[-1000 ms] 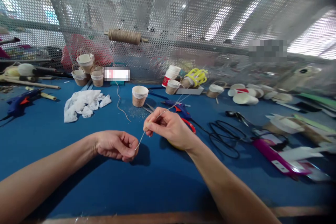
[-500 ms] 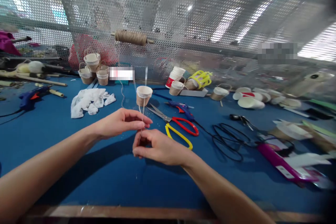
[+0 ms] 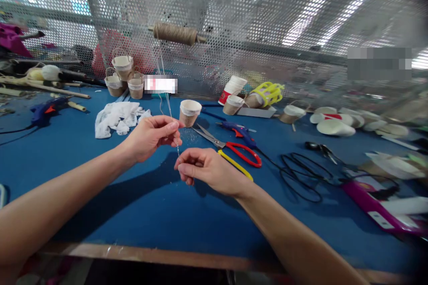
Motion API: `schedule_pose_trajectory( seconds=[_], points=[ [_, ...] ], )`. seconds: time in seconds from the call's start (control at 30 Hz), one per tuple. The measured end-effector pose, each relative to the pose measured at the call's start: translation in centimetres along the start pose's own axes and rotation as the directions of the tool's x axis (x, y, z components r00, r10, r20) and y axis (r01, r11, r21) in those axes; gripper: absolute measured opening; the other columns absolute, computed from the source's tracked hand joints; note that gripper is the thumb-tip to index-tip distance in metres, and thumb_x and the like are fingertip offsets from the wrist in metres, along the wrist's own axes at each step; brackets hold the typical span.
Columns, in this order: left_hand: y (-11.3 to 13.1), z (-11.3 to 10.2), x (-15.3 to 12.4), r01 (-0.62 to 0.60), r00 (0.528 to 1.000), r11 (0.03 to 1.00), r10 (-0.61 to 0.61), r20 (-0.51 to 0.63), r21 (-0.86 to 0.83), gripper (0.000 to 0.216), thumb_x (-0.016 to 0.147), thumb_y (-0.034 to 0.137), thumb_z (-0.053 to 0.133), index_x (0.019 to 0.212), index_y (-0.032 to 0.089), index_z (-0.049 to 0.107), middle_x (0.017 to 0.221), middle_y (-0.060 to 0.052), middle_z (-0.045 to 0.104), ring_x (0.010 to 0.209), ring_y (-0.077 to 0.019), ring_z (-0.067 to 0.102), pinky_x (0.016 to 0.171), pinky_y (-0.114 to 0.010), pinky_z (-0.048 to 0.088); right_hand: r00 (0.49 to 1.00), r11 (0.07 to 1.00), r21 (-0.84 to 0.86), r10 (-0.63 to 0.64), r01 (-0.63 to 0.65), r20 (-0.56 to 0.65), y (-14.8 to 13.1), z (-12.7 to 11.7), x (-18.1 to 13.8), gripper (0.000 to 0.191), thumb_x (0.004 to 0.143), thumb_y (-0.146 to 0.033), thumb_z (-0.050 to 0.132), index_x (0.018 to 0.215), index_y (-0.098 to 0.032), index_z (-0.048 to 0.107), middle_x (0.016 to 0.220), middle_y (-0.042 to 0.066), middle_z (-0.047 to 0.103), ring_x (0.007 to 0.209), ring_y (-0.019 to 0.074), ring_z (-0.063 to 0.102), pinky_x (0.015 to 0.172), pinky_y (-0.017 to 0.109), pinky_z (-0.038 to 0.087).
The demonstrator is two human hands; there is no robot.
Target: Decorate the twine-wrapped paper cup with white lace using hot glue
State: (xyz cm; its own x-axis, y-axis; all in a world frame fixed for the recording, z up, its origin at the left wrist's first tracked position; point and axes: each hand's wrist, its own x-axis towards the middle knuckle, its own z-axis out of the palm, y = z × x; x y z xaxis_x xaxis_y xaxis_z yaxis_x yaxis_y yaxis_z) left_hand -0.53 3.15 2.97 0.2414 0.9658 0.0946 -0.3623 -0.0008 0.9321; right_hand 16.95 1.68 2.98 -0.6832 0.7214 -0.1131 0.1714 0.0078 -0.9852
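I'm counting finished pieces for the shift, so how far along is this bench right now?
Done, it seems: three small cups with handles stand stacked by the mesh. In hand: the left hand and right hand pinch a thin strand between them. Left: a cup behind the hands shows no handle, and plain cups lie at the right.

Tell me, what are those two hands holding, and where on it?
A thin strand of twine: left hand pinches it higher up, right hand at its lower end.

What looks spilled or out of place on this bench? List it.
Several paper cups lie tipped on their sides at the right instead of standing. A crumpled white cloth sits loose on the blue table, and fine crumbs are scattered below the upright cup.
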Motion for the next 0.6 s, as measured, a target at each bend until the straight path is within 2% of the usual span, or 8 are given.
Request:
schedule_pose_trajectory(
  seconds=[0.17,0.27,0.37,0.6],
  points=[
    [0.17,-0.23,-0.01,0.093,0.992,0.996,-0.092,0.089,-0.007,0.011,0.073,0.02,0.068,0.069,0.011,0.064,0.054,0.001,0.062,0.049,-0.0076,0.058,0.051,-0.019,0.046,0.994,1.0,0.01,0.022,-0.023,0.102,0.1,-0.52,-0.1,0.008,0.078,-0.02,0.061,0.075,-0.013,0.06,0.059,-0.003,0.059,0.05,0.0058,0.054,0.051,0.021,0.044],
    [0.14,-0.43,0.05,0.104,0.99,0.993,-0.099,0.1,-0.049,0.017,0.068,0.025,0.073,0.073,0.011,0.064,0.061,0.001,0.064,0.056,-0.009,0.062,0.056,-0.02,0.049,0.996,0.995,0.104,-0.017,0.008,0.084,0.37,-0.53,0.04,0.009,0.078,-0.021,0.061,0.076,-0.013,0.06,0.06,-0.003,0.06,0.051,0.0057,0.054,0.052,0.02,0.043],
    [0.07,-0.52,0.09,0.093,0.989,0.994,-0.086,0.12,-0.058,0.02,0.064,0.026,0.076,0.068,0.012,0.062,0.062,0.001,0.065,0.055,-0.0087,0.061,0.057,-0.02,0.049,0.997,0.986,0.166,-0.039,0.029,0.06,0.6,-0.43,0.2,0.012,0.078,-0.023,0.062,0.075,-0.012,0.06,0.06,-0.003,0.06,0.052,0.0051,0.054,0.053,0.02,0.043],
    [0.11,-0.69,0.41,-0.003,1.0,1.0,0.003,-0.017,-0.019,0.009,0.07,0.019,0.069,0.068,0.013,0.062,0.055,0.002,0.063,0.049,-0.0064,0.058,0.054,-0.019,0.048,0.994,0.964,0.263,-0.052,0.024,0.098,0.93,-0.53,0.28,0.015,0.077,-0.027,0.064,0.078,-0.012,0.062,0.061,-0.002,0.061,0.054,0.0065,0.056,0.053,0.021,0.043]
  ],
)
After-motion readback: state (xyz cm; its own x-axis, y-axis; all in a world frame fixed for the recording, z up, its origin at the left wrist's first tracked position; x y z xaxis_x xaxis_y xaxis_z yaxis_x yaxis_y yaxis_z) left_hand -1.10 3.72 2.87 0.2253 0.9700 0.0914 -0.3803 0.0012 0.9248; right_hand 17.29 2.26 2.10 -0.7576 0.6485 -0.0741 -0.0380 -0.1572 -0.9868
